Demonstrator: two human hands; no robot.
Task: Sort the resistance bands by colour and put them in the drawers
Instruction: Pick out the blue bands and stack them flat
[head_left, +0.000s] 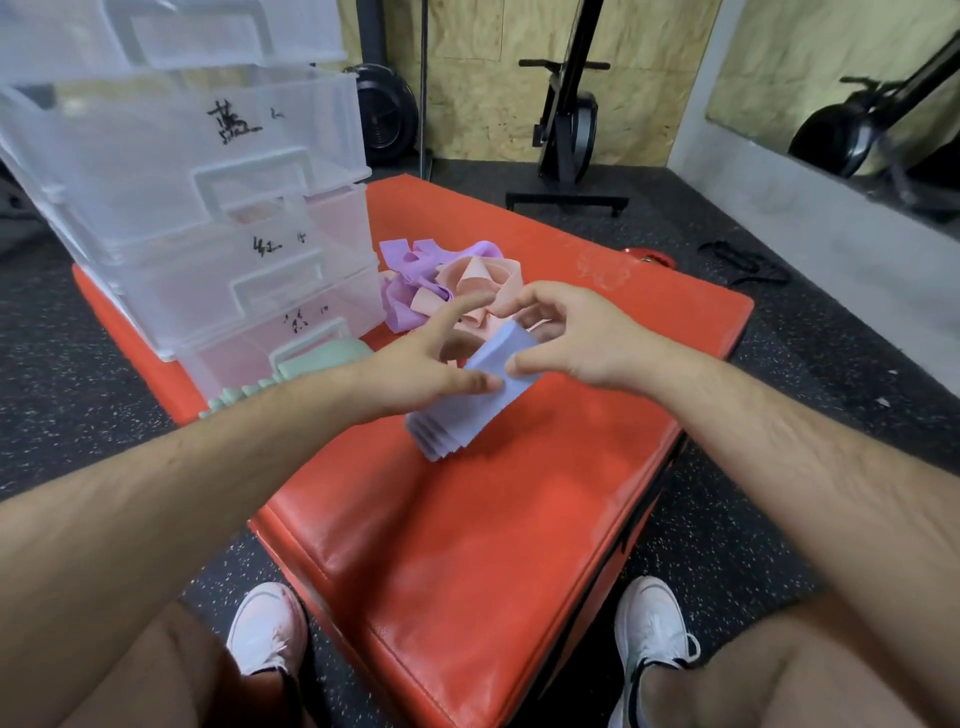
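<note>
- You are holding the folded blue bands (467, 415) just over the red surface (467, 545). Your right hand (576, 338) is pinching them, and your left hand (426, 364) is touching them with its fingers spread.
- Purple bands (408, 280) and pink bands (483, 278) are lying unsorted behind them, while green bands (322, 356) are sitting in the bottom drawer (234, 358).
- Handwritten labels are showing on the drawers (156, 171): the top one looks like 藍, and the lower ones are too blurred to read.

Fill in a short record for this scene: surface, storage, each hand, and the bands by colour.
Surface: red pad on a speckled floor
Storage: clear drawer unit on the pad's left side, handwritten labels on the drawer fronts
Left hand: left hand, fingers stretched out, thumb resting on the folded pale blue bands
Right hand: right hand grips the far end of that stack
Unsorted: purple bands and pink bands, tangled in a heap beyond the hands
Green: green bands at the lowest drawer's front; inside or outside, cannot tell
</note>
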